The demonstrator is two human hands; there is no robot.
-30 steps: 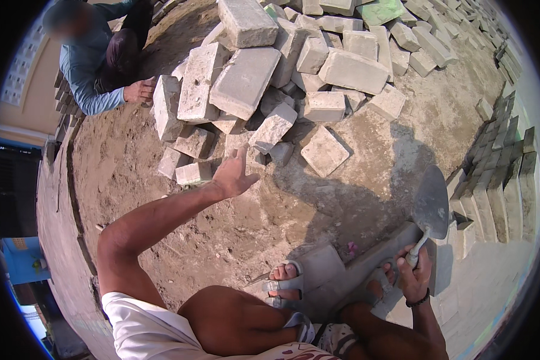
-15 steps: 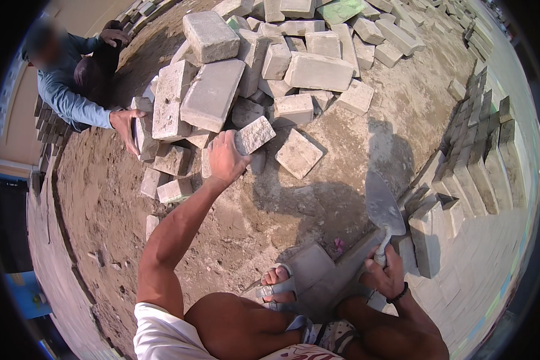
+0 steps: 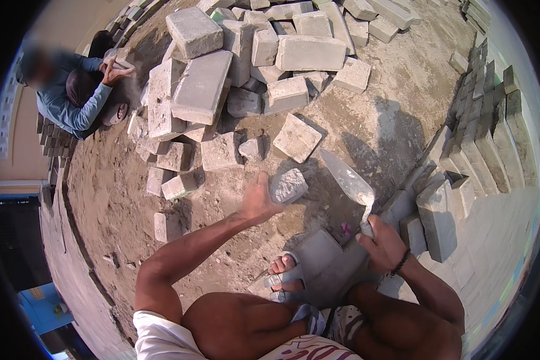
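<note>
My left hand (image 3: pixel 261 201) is closed around a small grey paving block (image 3: pixel 288 186) with a rough, crumbly face, held above the sandy ground in front of my foot. In my right hand (image 3: pixel 383 243) is the handle of a pointed trowel (image 3: pixel 348 180); its metal blade reaches up and to the left, towards the block. A single paver (image 3: pixel 297 138) lies on the sand just beyond both. Left of it rest a squarish block (image 3: pixel 221 152) and a small broken chunk (image 3: pixel 251 149).
A heap of pavers (image 3: pixel 201 87) fills the far middle. Tilted rows of pavers (image 3: pixel 492 141) line the right side, beside light paving (image 3: pixel 492 246). At the far left another person (image 3: pixel 78 90) crouches, holding a block in both hands. Flat pavers (image 3: pixel 318 252) lie by my sandalled foot.
My left hand has drawn the block from the heap nearer to me and rightward. The trowel has swung left, its tip towards the block. The other person has lifted a block off the heap.
</note>
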